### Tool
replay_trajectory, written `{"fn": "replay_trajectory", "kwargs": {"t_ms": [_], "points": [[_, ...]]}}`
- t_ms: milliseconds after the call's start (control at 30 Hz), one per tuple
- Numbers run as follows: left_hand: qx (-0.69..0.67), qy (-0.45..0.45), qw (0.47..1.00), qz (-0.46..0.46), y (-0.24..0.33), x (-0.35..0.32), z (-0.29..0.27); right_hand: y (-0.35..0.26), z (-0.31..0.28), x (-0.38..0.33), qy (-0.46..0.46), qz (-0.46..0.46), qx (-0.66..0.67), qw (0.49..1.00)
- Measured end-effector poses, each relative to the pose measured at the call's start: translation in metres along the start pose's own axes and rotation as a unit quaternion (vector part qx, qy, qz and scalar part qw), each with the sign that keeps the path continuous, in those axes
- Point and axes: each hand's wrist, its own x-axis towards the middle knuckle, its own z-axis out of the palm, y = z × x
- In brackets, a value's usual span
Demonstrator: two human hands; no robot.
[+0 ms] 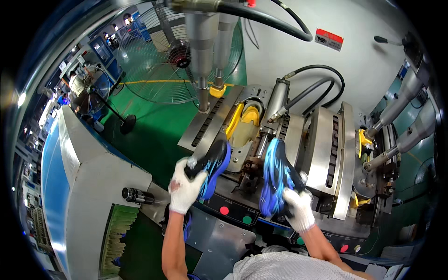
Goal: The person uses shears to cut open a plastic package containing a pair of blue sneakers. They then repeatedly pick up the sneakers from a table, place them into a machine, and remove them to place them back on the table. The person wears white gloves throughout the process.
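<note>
My left hand (185, 187), in a white knit glove, grips a black-and-blue shoe (218, 163) by its upper, with the blue sole edge facing right. In my gloved right hand (299, 211) is another blue-and-black shoe (276, 179), its patterned sole turned toward me. Both shoes hang above the front of a metal press machine. Beyond them lies one of its stations, with a yellow pad (250, 115) and a pale shoe-shaped form (242, 136). Steel clamp plates (322, 150) stand to the right of the right-hand shoe.
Vertical cylinders (201, 44) rise at the far side, and black hoses (326, 77) curve across the white machine housing. A red button (224, 211) and green button (247, 219) sit on the front panel. A large grey-and-blue machine (102, 172) stands left; a caged fan (182, 53) is behind.
</note>
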Motion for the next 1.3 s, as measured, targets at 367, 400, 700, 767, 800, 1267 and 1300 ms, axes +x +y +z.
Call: {"fn": "replay_trajectory", "kwargs": {"t_ms": [367,400,700,767,800,1267,1300], "points": [[0.07,-0.069,0.942,-0.322,-0.104,-0.26,-0.03,0.037,0.075,0.431,0.178,-0.186,-0.523,0.813],[0.087,-0.062,0.951,-0.291,-0.118,-0.273,-0.014,0.031,0.049,0.463,0.215,-0.168,-0.511,0.815],[0.12,-0.019,0.888,-0.443,-0.143,-0.39,0.041,0.1,0.134,0.463,0.272,-0.115,-0.683,0.669],[0.197,0.06,0.916,-0.344,-0.168,-0.422,0.062,0.084,0.116,0.478,0.197,-0.115,-0.718,0.658],[0.178,0.036,0.907,-0.38,-0.157,-0.413,0.055,0.073,0.106,0.487,0.151,-0.098,-0.71,0.681],[0.137,0.038,0.911,-0.387,-0.275,-0.369,0.032,0.125,0.079,0.035,-0.22,-0.354,-0.619,0.666],[0.125,0.016,0.914,-0.385,-0.276,-0.353,0.029,0.144,0.05,0.031,-0.22,-0.371,-0.659,0.617]]}}
